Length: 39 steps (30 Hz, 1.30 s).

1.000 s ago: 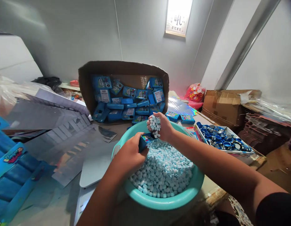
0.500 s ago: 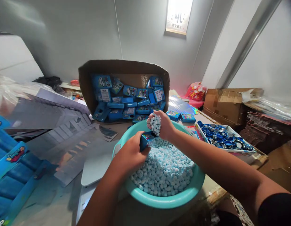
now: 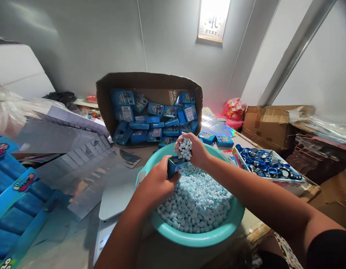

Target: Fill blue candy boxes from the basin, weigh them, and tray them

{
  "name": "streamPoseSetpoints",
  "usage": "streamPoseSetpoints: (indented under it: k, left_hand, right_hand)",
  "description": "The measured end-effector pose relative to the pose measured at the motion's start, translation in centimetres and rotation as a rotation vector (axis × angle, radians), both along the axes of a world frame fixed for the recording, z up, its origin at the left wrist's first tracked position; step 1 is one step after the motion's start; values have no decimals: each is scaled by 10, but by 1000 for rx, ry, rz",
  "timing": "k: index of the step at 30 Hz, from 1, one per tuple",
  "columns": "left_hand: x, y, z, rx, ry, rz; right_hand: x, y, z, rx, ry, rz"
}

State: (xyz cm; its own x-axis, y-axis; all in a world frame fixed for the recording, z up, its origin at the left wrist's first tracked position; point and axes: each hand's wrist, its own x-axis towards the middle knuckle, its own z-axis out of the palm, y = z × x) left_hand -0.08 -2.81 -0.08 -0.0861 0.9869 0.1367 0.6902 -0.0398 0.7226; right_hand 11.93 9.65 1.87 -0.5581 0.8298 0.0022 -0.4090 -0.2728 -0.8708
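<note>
A turquoise basin (image 3: 195, 241) holds a heap of small pale-blue candies (image 3: 200, 201). Over its left part, my left hand (image 3: 157, 181) is closed around a small blue candy box (image 3: 173, 167), tilted towards my other hand. My right hand (image 3: 199, 151) cups a handful of candies (image 3: 185, 147) just above the box's edge, some of them at its mouth. The inside of the box is hidden from me.
Behind the basin, a cardboard carton (image 3: 150, 80) on its side holds several blue boxes. A tray of blue caps (image 3: 266, 162) stands right. On the left are a white scale (image 3: 117, 198) and a blue display box (image 3: 18, 201).
Candies in my right palm have shifted down towards the box and the handful looks a little smaller. Both hands stay in nearly the same place; the view has moved slightly.
</note>
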Motion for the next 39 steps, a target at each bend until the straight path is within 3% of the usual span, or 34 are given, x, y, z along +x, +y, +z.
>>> streamPoseSetpoints:
  k: [7, 12, 17, 25, 33, 39]
  left_hand:
    - [1, -1, 2, 11, -13, -47]
    - [1, -1, 2, 5, -12, 38]
    - [-1, -1, -1, 54, -23, -68]
    - [-3, 1, 0, 63, -24, 23]
    - [-4, 3, -2, 83, -60, -26]
    - [-4, 5, -4, 89, -76, 43]
  right_hand:
    - [-1, -3, -1, 58, -73, -7]
    - [-2, -3, -1, 68, -54, -32]
    - [-2, -4, -1, 97, -36, -25]
    - [0, -4, 1, 169, 28, -37]
    - [1, -4, 4, 157, 11, 3]
    - [1, -5, 5, 175, 15, 59]
